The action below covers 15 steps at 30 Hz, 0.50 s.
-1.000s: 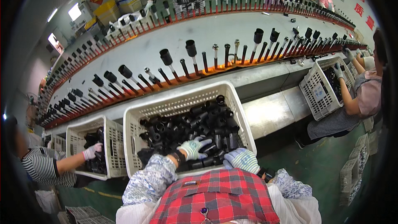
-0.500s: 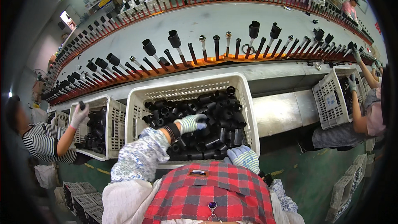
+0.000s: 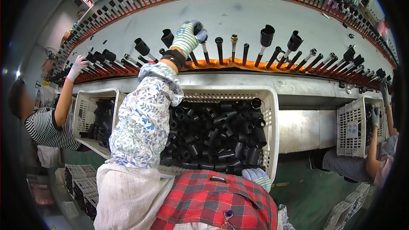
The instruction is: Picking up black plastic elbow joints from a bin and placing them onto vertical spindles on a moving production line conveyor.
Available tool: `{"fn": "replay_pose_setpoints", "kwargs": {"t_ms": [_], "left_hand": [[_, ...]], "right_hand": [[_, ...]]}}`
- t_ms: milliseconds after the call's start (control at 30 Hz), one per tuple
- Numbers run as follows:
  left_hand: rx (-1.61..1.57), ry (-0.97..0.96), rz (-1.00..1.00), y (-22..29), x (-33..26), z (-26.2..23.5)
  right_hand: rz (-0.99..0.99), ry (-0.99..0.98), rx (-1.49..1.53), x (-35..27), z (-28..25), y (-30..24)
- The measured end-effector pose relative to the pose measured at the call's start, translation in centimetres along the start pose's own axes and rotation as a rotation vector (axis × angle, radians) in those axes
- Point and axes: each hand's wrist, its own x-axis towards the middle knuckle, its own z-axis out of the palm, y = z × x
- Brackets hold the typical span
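My left hand (image 3: 187,36), in a striped glove with grey fingertips, is at the row of upright rods above the crate. Its fingers are closed around a dark piece, mostly hidden, that looks like a black plastic sleeve. Just right of it stands a rod with a metal tip (image 3: 205,51). Below my outstretched arm, a white plastic crate (image 3: 270,123) holds many loose black sleeves (image 3: 213,134). My right hand (image 3: 257,176), gloved too, grips the crate's rim at the near right corner.
Several rods beyond the crate carry wide black sleeves (image 3: 267,36). An orange-edged rail (image 3: 230,63) bounds the grey table (image 3: 238,19). A person in stripes (image 3: 55,123) works at a crate (image 3: 81,115) on the left; another reaches past a crate (image 3: 350,130) on the right.
My left hand has risen from the sleeves in the crate to the rods, now closed around a dark piece. My right hand stays at the rim. The left co-worker's hand has moved to the rods.
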Motion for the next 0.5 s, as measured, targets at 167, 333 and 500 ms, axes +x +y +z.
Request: {"fn": "replay_pose_setpoints", "kwargs": {"t_ms": [167,333,500], "left_hand": [[0.519,-0.115,0.058,-1.6,-2.7,-2.0],[0.441,-0.158,-0.027,-5.7,0.5,-4.1],[0.134,0.414,-0.086,-10.8,-4.8,-2.7]], "right_hand": [[0.012,-0.037,-0.09,-1.1,1.1,-0.1],[0.007,-0.009,0.013,2.2,-1.3,-0.6],[-0.032,-0.051,0.002,2.1,0.1,0.8]]}}
